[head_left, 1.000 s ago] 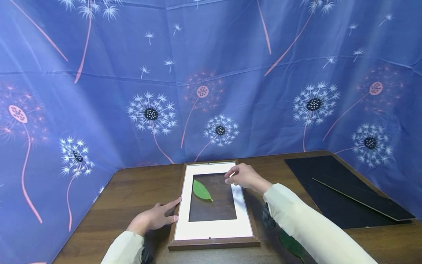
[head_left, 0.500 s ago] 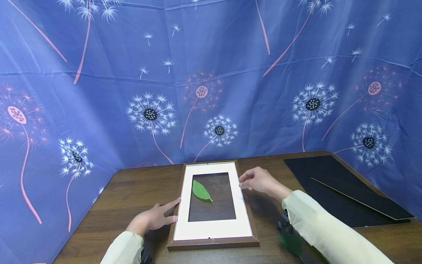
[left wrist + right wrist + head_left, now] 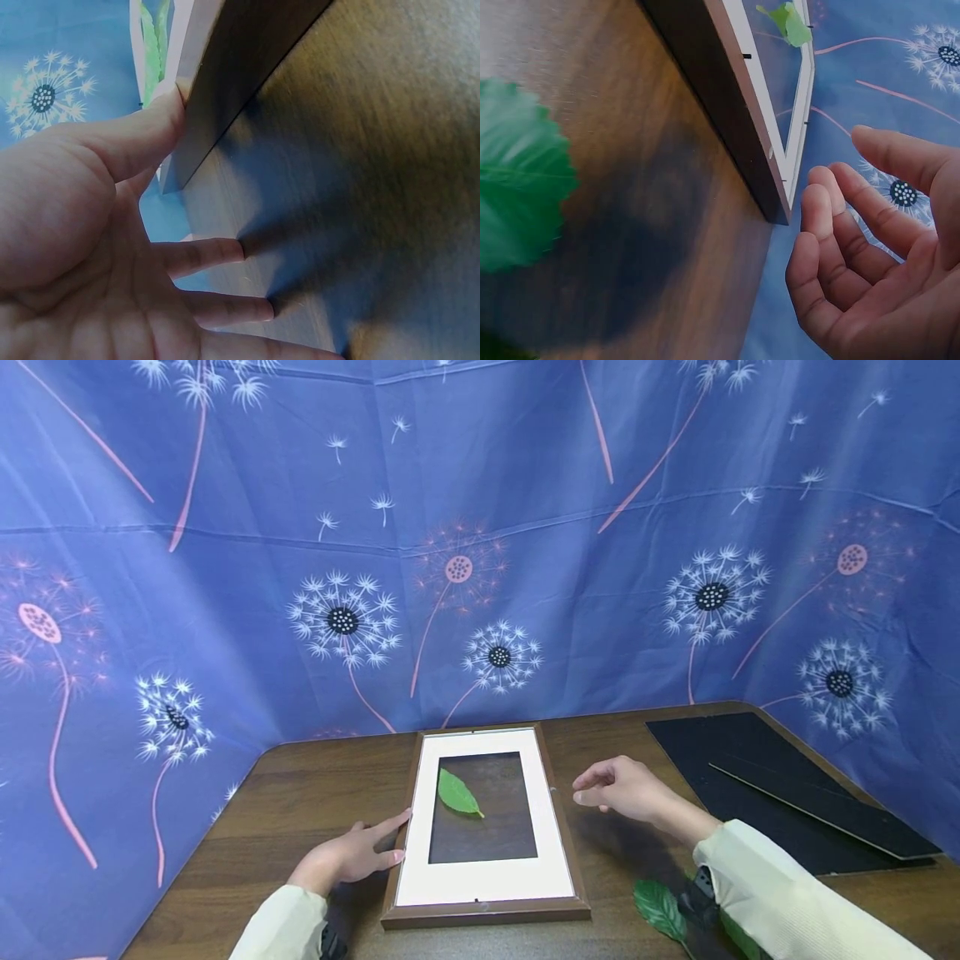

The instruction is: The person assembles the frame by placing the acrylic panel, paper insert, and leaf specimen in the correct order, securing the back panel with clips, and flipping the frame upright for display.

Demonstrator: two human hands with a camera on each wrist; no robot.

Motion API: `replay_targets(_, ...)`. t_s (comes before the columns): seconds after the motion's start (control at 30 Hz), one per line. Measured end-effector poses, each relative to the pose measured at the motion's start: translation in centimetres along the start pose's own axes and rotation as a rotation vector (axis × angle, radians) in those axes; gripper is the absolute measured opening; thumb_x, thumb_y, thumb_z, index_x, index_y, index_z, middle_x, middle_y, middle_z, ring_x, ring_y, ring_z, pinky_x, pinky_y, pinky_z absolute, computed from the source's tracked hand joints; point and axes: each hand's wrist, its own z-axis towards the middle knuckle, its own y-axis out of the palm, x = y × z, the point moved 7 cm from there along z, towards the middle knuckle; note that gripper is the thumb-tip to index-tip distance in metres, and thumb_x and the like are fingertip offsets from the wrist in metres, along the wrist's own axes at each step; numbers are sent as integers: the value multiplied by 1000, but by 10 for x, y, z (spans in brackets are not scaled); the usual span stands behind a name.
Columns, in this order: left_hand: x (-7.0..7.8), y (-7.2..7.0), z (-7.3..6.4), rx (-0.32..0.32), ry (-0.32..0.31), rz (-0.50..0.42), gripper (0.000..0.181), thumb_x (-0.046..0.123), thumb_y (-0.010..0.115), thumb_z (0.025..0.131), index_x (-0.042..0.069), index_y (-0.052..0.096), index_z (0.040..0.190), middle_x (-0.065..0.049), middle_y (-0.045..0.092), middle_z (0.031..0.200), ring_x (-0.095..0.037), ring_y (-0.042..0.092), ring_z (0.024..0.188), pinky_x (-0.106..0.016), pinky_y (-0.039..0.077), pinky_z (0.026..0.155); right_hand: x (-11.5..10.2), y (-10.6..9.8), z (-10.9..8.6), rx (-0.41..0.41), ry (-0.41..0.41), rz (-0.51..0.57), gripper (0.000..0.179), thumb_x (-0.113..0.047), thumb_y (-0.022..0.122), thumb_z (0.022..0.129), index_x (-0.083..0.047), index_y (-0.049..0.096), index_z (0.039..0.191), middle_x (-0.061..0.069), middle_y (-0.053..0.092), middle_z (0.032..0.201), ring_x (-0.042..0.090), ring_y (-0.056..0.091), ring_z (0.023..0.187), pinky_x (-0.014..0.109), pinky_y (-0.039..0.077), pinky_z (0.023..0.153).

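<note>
A brown wooden picture frame (image 3: 487, 912) with a white mat (image 3: 555, 835) lies flat on the table. Inside the mat's opening, toward its upper left, is a light green leaf (image 3: 458, 792). My left hand (image 3: 348, 857) touches the frame's left side with thumb and index finger; in the left wrist view its other fingers (image 3: 225, 306) stretch down to the tabletop. To the right of the frame, my right hand (image 3: 621, 789) hovers with fingers loosely bent and nothing between them. A darker green leaf (image 3: 660, 906) lies on the table below the right wrist.
The wooden table (image 3: 315, 777) carries a black board (image 3: 690, 735) at the right, with a narrower black piece (image 3: 810, 802) on top of it. Another green leaf (image 3: 738, 935) is partly hidden by the right sleeve. A blue dandelion-print cloth (image 3: 570, 610) hangs behind.
My right hand has moved right, from over the mat's opening past the frame's right edge, uncovering the darker leaf. The left hand, frame and light green leaf have stayed in place.
</note>
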Motion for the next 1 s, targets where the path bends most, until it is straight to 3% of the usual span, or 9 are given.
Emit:
replay_targets(0.33, -2, 1, 0, 0, -6, -7, 66, 33, 65, 100, 18, 37, 158, -49, 25, 148, -69, 33, 131, -80, 27, 100, 17, -14, -25, 0, -36, -8, 30, -21, 73, 94, 1, 72, 113, 6, 60, 79, 23, 58, 74, 35, 44, 62)
replay_targets(0.67, -1, 1, -1, -4, -16, 1, 67, 34, 65, 100, 19, 36, 159, -48, 25, 148, -68, 35, 131, -80, 28, 100, 43, -27, -49, -10, 17, -23, 30, -23, 72, 95, 0, 72, 115, 3, 64, 81, 21, 57, 74, 35, 45, 63)
replay_targets(0.83, 0, 0, -1, -1, -14, -3, 66, 34, 65, 100, 19, 37, 158, -48, 25, 148, -70, 34, 130, -80, 28, 99, 57, -30, -64, -55, 9, 31, 32, -23, 69, 98, 2, 70, 117, 4, 66, 88, 21, 56, 77, 32, 45, 60)
replay_targets(1.0, -1, 1, -1, -7, -14, 4, 66, 34, 65, 100, 19, 36, 159, -48, 25, 148, -69, 34, 130, -80, 28, 99, 71, -28, -76, -80, 15, 63, 32, -22, 70, 97, 4, 70, 116, 5, 63, 84, 18, 54, 72, 28, 42, 55)
